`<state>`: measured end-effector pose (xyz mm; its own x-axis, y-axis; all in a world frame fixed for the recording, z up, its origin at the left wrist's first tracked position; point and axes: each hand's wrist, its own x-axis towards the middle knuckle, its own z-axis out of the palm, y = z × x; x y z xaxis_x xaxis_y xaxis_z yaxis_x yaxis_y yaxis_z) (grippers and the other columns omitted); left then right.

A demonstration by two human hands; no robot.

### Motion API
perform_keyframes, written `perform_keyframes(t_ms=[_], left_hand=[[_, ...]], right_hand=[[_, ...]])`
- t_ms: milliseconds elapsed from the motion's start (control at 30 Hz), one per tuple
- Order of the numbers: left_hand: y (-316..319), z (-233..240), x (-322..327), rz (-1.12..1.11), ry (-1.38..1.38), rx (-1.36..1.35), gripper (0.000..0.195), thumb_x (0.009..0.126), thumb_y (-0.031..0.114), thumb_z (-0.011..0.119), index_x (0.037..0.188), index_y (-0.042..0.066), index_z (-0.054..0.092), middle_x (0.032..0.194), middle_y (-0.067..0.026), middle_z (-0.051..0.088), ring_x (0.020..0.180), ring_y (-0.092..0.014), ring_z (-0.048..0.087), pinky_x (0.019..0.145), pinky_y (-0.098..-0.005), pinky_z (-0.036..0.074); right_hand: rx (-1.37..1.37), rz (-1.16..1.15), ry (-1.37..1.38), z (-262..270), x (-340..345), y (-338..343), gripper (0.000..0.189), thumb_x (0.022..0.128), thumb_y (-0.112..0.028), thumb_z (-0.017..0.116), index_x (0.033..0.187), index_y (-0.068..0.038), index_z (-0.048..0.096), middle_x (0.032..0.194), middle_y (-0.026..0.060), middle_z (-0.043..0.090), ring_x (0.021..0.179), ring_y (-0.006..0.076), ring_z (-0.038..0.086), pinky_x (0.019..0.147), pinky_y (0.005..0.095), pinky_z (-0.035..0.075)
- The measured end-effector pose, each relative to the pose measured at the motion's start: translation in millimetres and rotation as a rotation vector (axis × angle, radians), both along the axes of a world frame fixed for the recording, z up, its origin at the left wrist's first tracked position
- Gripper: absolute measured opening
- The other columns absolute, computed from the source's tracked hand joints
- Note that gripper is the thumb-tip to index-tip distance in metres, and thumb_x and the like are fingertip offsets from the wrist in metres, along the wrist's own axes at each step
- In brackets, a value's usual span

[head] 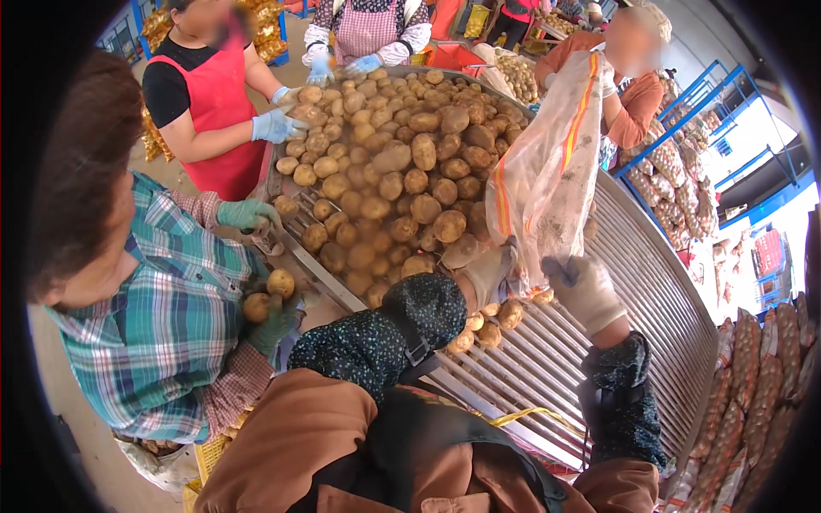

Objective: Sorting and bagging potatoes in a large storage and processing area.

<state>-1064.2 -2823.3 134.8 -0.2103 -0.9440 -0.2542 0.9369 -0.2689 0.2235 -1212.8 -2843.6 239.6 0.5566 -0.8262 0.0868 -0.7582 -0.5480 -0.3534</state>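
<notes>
A pale, dirt-stained mesh sack (545,167) with red and yellow stripes stretches over the metal slatted sorting table (609,365). My left hand (490,272), in a whitish work glove, grips the sack's near end on its left side. My right hand (585,292), gloved alike, holds the near end at its right corner. Across the table, a co-worker's gloved hand (607,75) has hold of the far end. A heap of potatoes (423,154) covers the table to the left of the sack. Several loose potatoes (489,333) lie on the slats just below my left hand.
On my left, a co-worker in a plaid shirt (186,308) holds potatoes. Two more co-workers in aprons (218,122) stand around the table's far left side. Long filled sacks (737,404) are piled at right. A yellow strap (526,413) crosses the near table edge.
</notes>
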Motion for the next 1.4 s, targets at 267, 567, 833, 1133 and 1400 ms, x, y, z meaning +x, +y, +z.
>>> perform_keyframes(t_ms=[267, 567, 833, 1133, 1400], left_hand=[[10, -71, -111, -0.337, -0.265, -0.012, 0.037, 0.096, 0.045, 0.045, 0.098, 0.009, 0.054, 0.073, -0.0045, 0.06, 0.06, -0.019, 0.06, 0.051, -0.0333, 0.052], [29, -41, -144, -0.346, -0.783, -0.09, 0.062, 0.083, 0.045, 0.068, 0.121, -0.001, 0.052, 0.099, -0.0095, 0.065, 0.076, -0.017, 0.061, 0.061, -0.0282, 0.049], [51, -72, -111, -0.702, -1.071, -0.185, 0.026, 0.085, 0.025, 0.064, 0.1, 0.005, 0.064, 0.077, -0.0039, 0.061, 0.062, -0.013, 0.056, 0.053, -0.0287, 0.046], [58, -65, -126, -1.146, -1.666, -1.163, 0.027, 0.079, 0.02, 0.057, 0.1, 0.004, 0.067, 0.095, -0.0178, 0.067, 0.087, -0.033, 0.064, 0.077, -0.0386, 0.049], [14, -112, -58, -0.886, -1.105, -0.184, 0.018, 0.088, 0.012, 0.057, 0.103, 0.003, 0.064, 0.08, -0.0033, 0.064, 0.071, -0.016, 0.061, 0.067, -0.0288, 0.05]], right_hand=[[-0.024, -0.021, 0.223, -41, -80, 20, 0.035, 0.086, -0.036, 0.056, 0.081, -0.004, 0.067, 0.08, 0.0209, 0.064, 0.078, 0.0399, 0.062, 0.074, 0.0485, 0.049], [0.146, 0.161, 0.151, -92, -134, 80, 0.026, 0.087, -0.03, 0.054, 0.09, -0.008, 0.067, 0.084, 0.0195, 0.066, 0.083, 0.0359, 0.064, 0.074, 0.045, 0.05], [0.528, -0.015, 0.071, -22, -136, 87, 0.039, 0.086, -0.042, 0.061, 0.092, -0.005, 0.069, 0.082, 0.0167, 0.068, 0.076, 0.0324, 0.065, 0.071, 0.0385, 0.051], [-0.121, -0.588, -0.784, -45, -91, -121, 0.097, 0.072, -0.024, 0.08, 0.142, 0.008, 0.021, 0.126, 0.0203, 0.05, 0.112, 0.0227, 0.05, 0.09, 0.0307, 0.045], [-0.397, -0.733, -0.376, -77, -188, -72, 0.02, 0.082, -0.017, 0.054, 0.091, -0.006, 0.068, 0.08, 0.0213, 0.065, 0.078, 0.0399, 0.063, 0.069, 0.0437, 0.051]])
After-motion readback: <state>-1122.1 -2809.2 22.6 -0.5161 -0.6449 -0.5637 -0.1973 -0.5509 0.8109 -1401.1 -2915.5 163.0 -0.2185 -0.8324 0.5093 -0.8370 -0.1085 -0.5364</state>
